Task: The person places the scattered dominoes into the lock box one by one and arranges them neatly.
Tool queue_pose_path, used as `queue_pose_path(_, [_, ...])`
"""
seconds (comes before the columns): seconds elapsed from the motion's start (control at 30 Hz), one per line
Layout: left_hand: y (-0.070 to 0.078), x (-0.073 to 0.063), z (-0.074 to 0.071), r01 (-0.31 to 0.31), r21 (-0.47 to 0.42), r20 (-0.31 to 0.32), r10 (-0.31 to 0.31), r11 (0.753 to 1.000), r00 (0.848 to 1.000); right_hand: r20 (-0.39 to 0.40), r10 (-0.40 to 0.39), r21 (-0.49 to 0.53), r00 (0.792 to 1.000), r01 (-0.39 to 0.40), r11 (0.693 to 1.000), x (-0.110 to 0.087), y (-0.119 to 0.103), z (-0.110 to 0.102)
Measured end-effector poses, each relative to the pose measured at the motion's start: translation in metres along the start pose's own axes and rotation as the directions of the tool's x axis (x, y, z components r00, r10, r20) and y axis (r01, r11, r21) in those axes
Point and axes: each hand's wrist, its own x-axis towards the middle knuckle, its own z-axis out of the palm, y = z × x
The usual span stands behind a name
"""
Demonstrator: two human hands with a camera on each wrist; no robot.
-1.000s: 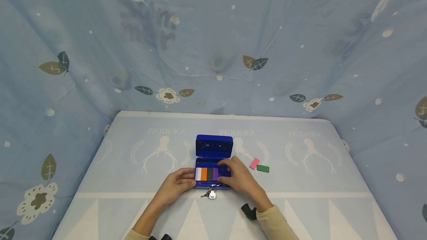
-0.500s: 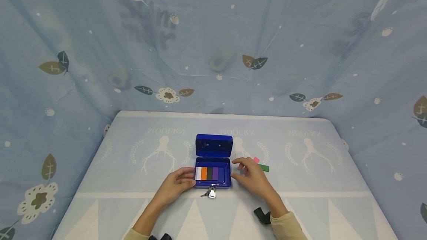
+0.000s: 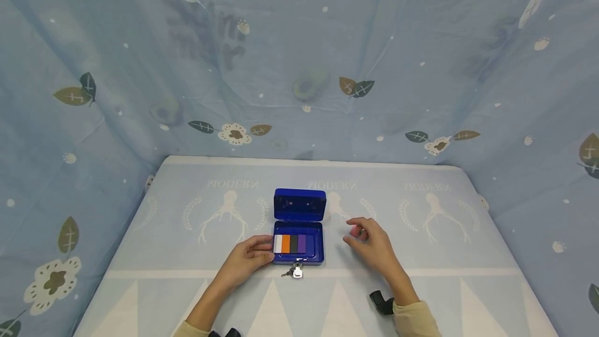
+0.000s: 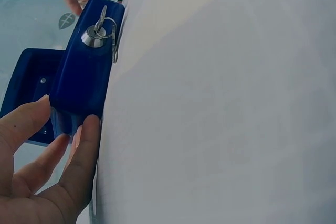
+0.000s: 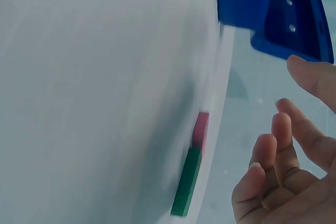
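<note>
An open blue metal cash box (image 3: 322, 243) stands on the table, its lid (image 3: 299, 206) tipped back. Inside, side by side, lie a white block (image 3: 278, 244), an orange block (image 3: 286, 244), a dark block (image 3: 294, 244) and a purple block (image 3: 302, 244). My left hand (image 3: 245, 261) touches the box's left side with thumb and fairly straight fingertips. To the right, my right hand (image 3: 376, 248) hovers with spread fingers and nothing between them. Just beyond it lie a pink block (image 5: 200, 128) and a green block (image 5: 186, 182); the head view hides the green one behind the hand.
A key with a ring (image 4: 100, 24) sits in the lock (image 3: 297, 270) at the box's front. A black device (image 3: 381, 303) is worn on the right wrist. Patterned blue cloth (image 3: 299, 66) hangs behind the table (image 3: 187, 170).
My right hand has left the box's right half and moved right, over the pink and green blocks. The left hand has stayed at the box.
</note>
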Motion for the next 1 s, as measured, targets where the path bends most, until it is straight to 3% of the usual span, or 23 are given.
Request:
queue_pose_path(0.4, [0.001, -0.002, 0.001, 0.011, -0.048, 0.01, -0.011, 0.999, 1.0, -0.022, 0.139, -0.032, 0.99, -0.14, 0.99, 0.002, 0.013, -0.012])
queue_pose_path(0.8, [0.0, -0.001, -0.001, 0.003, -0.054, 0.023, -0.002, 0.999, 1.0, -0.011, 0.205, -0.082, 0.979, -0.206, 0.975, 0.008, 0.023, -0.009])
queue_pose_path(1.0, [0.001, 0.0, 0.0, 0.005, -0.05, 0.024, -0.004, 0.999, 1.0, 0.022, 0.253, -0.157, 0.967, -0.247, 0.956, 0.011, 0.027, -0.007])
